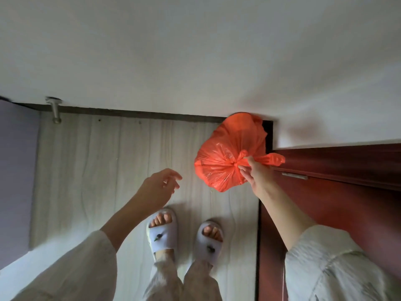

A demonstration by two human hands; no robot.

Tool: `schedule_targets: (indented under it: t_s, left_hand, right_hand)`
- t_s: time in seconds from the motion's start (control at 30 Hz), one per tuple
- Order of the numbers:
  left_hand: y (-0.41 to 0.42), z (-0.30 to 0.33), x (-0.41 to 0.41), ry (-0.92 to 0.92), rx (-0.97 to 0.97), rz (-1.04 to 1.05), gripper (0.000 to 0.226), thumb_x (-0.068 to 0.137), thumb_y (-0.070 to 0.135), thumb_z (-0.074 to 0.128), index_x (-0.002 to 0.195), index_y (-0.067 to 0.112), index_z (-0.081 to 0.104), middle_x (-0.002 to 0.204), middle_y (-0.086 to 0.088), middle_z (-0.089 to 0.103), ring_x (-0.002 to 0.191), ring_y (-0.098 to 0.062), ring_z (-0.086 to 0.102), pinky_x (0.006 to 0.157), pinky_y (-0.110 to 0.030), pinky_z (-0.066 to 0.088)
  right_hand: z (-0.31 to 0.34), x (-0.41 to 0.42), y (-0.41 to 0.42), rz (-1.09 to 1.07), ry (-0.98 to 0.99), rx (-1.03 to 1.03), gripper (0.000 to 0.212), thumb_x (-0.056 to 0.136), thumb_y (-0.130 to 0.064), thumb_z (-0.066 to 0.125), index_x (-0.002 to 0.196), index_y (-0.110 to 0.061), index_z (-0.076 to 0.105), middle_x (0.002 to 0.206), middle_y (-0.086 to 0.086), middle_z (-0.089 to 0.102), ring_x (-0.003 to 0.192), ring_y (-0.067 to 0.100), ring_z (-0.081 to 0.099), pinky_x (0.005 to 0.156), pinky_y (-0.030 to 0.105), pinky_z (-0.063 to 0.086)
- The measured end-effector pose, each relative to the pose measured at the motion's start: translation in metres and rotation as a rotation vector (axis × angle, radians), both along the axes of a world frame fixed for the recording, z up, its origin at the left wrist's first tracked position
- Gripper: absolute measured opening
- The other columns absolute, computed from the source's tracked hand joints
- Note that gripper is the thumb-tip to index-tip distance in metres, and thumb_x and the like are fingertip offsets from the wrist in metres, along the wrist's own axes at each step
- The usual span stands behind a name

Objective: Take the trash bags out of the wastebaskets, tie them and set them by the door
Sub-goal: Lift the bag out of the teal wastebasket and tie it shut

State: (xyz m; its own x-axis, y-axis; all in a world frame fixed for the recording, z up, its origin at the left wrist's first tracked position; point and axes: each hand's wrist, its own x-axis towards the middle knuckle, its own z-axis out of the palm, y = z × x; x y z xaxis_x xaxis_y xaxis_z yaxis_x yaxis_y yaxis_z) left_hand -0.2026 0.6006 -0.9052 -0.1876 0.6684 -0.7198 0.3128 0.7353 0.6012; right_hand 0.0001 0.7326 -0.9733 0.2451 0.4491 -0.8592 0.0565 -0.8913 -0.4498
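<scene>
An orange trash bag (221,157), full and knotted at the top, sits in the corner where the white wall meets the dark red door (338,205). My right hand (252,173) pinches the bag at its knot, with a loose tail of plastic sticking out to the right. My left hand (159,184) hovers over the floor to the left of the bag, fingers relaxed and holding nothing. No wastebasket is in view.
The pale wood-look floor (97,170) stretches left of my slippered feet (184,235). A metal door stopper (55,109) juts from the baseboard at the upper left. A purple surface (15,170) stands at the far left. The white wall (195,51) fills the top.
</scene>
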Motion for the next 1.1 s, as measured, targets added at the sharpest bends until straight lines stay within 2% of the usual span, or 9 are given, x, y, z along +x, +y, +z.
schedule_targets:
  t_s: [0.17, 0.3, 0.4, 0.47, 0.53, 0.63, 0.77, 0.9, 1.1]
  left_hand:
    - [-0.002, 0.000, 0.007, -0.023, -0.044, -0.004, 0.023, 0.090, 0.010, 0.039, 0.091, 0.023, 0.057, 0.078, 0.008, 0.063, 0.077, -0.014, 0.062, 0.064, -0.017, 0.043]
    - [-0.008, 0.033, 0.005, -0.034, -0.070, 0.018, 0.022, 0.091, 0.011, 0.038, 0.092, 0.024, 0.056, 0.081, 0.005, 0.062, 0.077, -0.015, 0.061, 0.067, -0.018, 0.044]
    - [-0.019, 0.071, -0.004, -0.015, -0.065, 0.059, 0.021, 0.092, 0.011, 0.039, 0.090, 0.025, 0.054, 0.081, 0.005, 0.062, 0.075, -0.015, 0.062, 0.067, -0.019, 0.045]
    - [-0.032, 0.107, -0.010, -0.017, -0.069, 0.129, 0.025, 0.092, 0.011, 0.041, 0.083, 0.029, 0.054, 0.080, 0.004, 0.063, 0.072, -0.011, 0.061, 0.065, -0.018, 0.046]
    - [-0.049, 0.147, -0.017, -0.019, -0.057, 0.212, 0.030, 0.091, 0.009, 0.043, 0.078, 0.035, 0.053, 0.079, 0.002, 0.064, 0.071, -0.012, 0.061, 0.062, -0.020, 0.045]
    - [-0.083, 0.206, -0.020, -0.002, -0.041, 0.340, 0.031, 0.090, 0.008, 0.044, 0.077, 0.035, 0.053, 0.077, 0.002, 0.064, 0.070, -0.014, 0.061, 0.062, -0.020, 0.044]
    - [-0.140, 0.277, -0.012, 0.024, 0.026, 0.547, 0.032, 0.091, 0.005, 0.043, 0.078, 0.032, 0.054, 0.076, 0.001, 0.063, 0.067, -0.012, 0.060, 0.060, -0.019, 0.043]
    - [-0.217, 0.349, 0.012, 0.002, 0.098, 0.788, 0.031, 0.089, -0.004, 0.040, 0.082, 0.022, 0.056, 0.075, 0.000, 0.060, 0.053, 0.005, 0.058, 0.051, -0.006, 0.042]
    - [-0.355, 0.417, 0.054, 0.016, 0.165, 1.224, 0.021, 0.094, 0.005, 0.037, 0.092, 0.014, 0.056, 0.077, -0.003, 0.060, 0.049, 0.007, 0.057, 0.049, -0.008, 0.041]
  right_hand:
    - [0.012, 0.008, 0.004, -0.098, 0.094, -0.068, 0.040, 0.096, -0.021, 0.045, 0.132, -0.002, 0.044, 0.131, 0.016, 0.055, 0.117, 0.027, 0.057, 0.084, 0.033, 0.049]
    - [0.053, 0.005, -0.004, -0.007, 0.104, -0.090, 0.015, 0.095, -0.011, 0.044, 0.102, -0.007, 0.056, 0.100, 0.009, 0.061, 0.098, 0.017, 0.059, 0.098, 0.036, 0.046]
    - [0.099, -0.010, -0.020, 0.187, 0.052, -0.106, 0.016, 0.093, -0.007, 0.044, 0.095, -0.006, 0.060, 0.078, 0.011, 0.053, 0.075, 0.017, 0.055, 0.080, 0.029, 0.051]
    - [0.137, -0.019, -0.035, 0.337, 0.035, -0.139, 0.028, 0.093, -0.007, 0.045, 0.116, 0.007, 0.054, 0.099, 0.031, 0.060, 0.098, 0.037, 0.062, 0.081, 0.035, 0.052]
    - [0.181, -0.032, -0.050, 0.463, 0.039, -0.148, 0.035, 0.092, -0.007, 0.045, 0.120, 0.014, 0.048, 0.123, 0.038, 0.051, 0.119, 0.047, 0.048, 0.092, 0.044, 0.049]
    - [0.246, -0.052, -0.070, 0.633, 0.089, -0.145, 0.033, 0.092, -0.010, 0.046, 0.117, 0.011, 0.053, 0.114, 0.032, 0.062, 0.092, 0.039, 0.063, 0.066, 0.026, 0.050]
    - [0.328, -0.075, -0.108, 0.853, 0.143, -0.101, 0.013, 0.089, -0.013, 0.051, 0.084, -0.008, 0.061, 0.062, 0.002, 0.066, 0.060, 0.014, 0.058, 0.055, 0.022, 0.043]
    - [0.418, -0.097, -0.164, 1.120, 0.230, 0.016, 0.017, 0.092, -0.012, 0.045, 0.082, -0.013, 0.059, 0.072, 0.004, 0.064, 0.064, 0.015, 0.059, 0.059, 0.023, 0.044]
    - [0.499, -0.141, -0.278, 1.586, 0.345, 0.072, 0.022, 0.096, -0.013, 0.041, 0.083, -0.016, 0.058, 0.071, 0.002, 0.062, 0.046, -0.001, 0.058, 0.051, 0.014, 0.043]
